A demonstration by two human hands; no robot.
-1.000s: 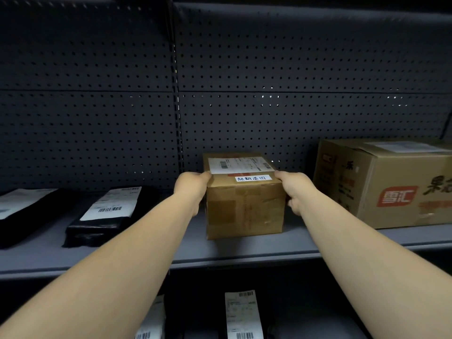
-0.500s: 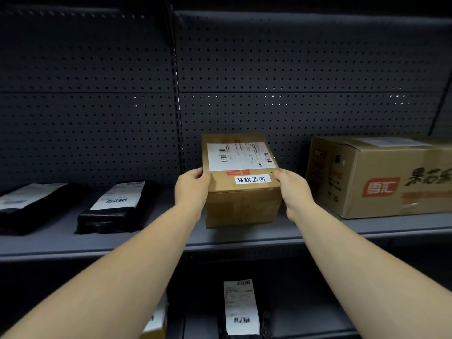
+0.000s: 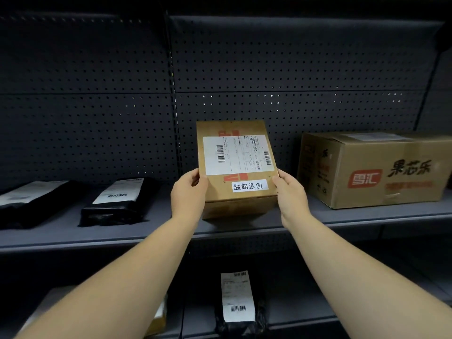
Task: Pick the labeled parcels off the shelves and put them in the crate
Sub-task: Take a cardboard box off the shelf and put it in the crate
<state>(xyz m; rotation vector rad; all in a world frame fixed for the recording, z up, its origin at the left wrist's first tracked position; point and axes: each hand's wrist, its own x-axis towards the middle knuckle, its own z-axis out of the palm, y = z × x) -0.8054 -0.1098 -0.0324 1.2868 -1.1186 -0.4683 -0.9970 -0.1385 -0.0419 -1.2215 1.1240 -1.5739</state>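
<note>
Both hands grasp a small cardboard parcel (image 3: 236,165), tilted with its labelled top toward the camera, above the shelf's (image 3: 244,231) front edge: the left hand (image 3: 189,192) clasps its left side, the right hand (image 3: 289,192) its right. A large printed carton (image 3: 374,170) sits toward the shelf's right end, two black mailer bags (image 3: 117,201) toward its left.

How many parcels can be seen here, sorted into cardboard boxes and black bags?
Cardboard boxes: 3: the small box held between the left hand and the right hand, the large printed box, and a box corner on the lower shelf.
Black bags: 3: far-left bag, second bag, lower-shelf bag.
Total: 6
</note>
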